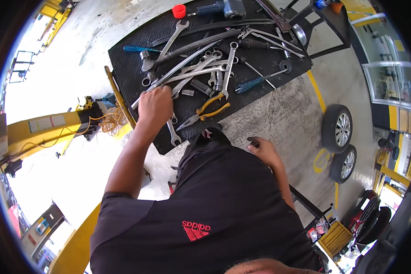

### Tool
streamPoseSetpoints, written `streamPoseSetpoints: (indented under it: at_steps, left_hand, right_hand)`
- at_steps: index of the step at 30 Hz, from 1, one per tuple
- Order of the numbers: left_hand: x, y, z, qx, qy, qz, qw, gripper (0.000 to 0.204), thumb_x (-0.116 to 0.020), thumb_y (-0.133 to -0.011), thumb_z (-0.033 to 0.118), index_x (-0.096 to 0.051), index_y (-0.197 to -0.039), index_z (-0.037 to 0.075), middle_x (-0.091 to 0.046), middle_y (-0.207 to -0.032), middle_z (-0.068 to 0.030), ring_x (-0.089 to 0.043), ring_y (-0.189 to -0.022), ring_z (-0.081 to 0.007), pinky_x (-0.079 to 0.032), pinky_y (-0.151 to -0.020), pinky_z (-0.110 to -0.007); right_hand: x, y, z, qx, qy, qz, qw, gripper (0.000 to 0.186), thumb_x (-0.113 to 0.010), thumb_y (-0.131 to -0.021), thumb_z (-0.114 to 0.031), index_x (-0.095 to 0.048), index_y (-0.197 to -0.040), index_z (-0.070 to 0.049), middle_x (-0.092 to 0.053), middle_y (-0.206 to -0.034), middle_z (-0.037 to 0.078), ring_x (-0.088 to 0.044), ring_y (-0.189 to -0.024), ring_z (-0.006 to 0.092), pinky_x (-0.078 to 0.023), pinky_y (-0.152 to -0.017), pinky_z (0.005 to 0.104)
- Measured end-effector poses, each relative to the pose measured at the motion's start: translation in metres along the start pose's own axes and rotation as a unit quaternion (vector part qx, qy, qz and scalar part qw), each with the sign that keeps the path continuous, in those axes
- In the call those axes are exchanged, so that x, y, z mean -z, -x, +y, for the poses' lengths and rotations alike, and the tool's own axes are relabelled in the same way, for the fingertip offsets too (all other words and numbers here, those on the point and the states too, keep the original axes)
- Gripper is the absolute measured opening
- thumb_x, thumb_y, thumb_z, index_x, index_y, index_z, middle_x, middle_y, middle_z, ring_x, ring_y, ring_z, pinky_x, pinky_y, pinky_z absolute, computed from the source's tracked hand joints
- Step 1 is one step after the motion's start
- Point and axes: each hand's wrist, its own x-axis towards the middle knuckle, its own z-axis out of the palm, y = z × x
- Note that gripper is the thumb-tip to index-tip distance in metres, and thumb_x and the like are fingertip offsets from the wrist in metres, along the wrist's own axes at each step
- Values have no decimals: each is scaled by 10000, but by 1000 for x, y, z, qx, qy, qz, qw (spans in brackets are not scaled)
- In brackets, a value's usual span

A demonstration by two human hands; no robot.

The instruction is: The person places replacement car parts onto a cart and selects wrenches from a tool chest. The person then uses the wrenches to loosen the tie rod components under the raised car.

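My left hand (156, 106) is closed in a fist at the left part of a black mat-topped table (242, 98), over the near ends of the tools. A long silver bar (187, 60) runs behind its knuckles, and a combination wrench (201, 71) ends beside it; what the fingers grip is hidden. Below lie another wrench (172, 133) and yellow-handled long-nose pliers (205, 112). My right hand (264, 151) hangs beside my body, off the table, its fingers curled by something small and dark that I cannot make out.
Several wrenches and sockets (219, 80) pile up mid-table. A blue-handled tool (250, 85), a power tool (233, 9) and a red cup-shaped piece (179, 11) lie farther off. Two wheels (338, 128) lie on the floor at right; a yellow lift post (45, 130) stands at left.
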Motion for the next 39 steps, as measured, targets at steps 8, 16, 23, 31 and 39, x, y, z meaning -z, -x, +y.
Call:
streamPoseSetpoints:
  at_steps: [8,16,23,31,39]
  left_hand:
    - [144,-4,-29,65,333,-313,887,283,-552,-1016,228,-718,-976,3,-593,-692,-17,-498,-604,-112,-409,-567,-308]
    - [149,-62,129,-345,365,-307,808,336,-703,-923,77,-628,-1206,-88,-678,-727,-104,-661,-675,-162,-494,-613,-299]
    - [79,19,423,-618,195,-329,686,276,-573,-990,162,-608,-1218,10,-679,-848,-242,-668,-812,-467,-513,-704,-489]
    - [46,221,586,-899,52,-258,351,365,-595,-1001,215,-588,-1304,10,-714,-877,-183,-708,-834,-379,-540,-748,-434]
    - [152,401,765,-893,363,-199,177,338,-662,-973,171,-637,-1291,58,-702,-911,-49,-656,-786,-137,-504,-712,-302]
  right_hand:
    - [26,9,-43,12,-48,6,999,420,-688,-928,-266,-671,-1252,1,-740,-1067,211,-726,-942,326,-550,-841,399]
    - [81,110,-41,246,-381,26,891,542,-572,-1059,-327,-483,-1475,9,-615,-1391,152,-568,-1286,247,-428,-1115,386]
    - [30,171,25,80,-577,570,580,453,-399,-1121,-375,-530,-1377,-24,-631,-1293,105,-567,-1206,189,-444,-1036,346]
    - [-55,406,102,139,-439,857,229,446,-535,-1053,-447,-519,-1235,-40,-594,-862,74,-643,-763,206,-569,-762,387]
    - [11,686,168,-363,115,900,211,308,-515,-1049,-264,-581,-1309,-111,-691,-897,239,-661,-884,472,-512,-736,538]
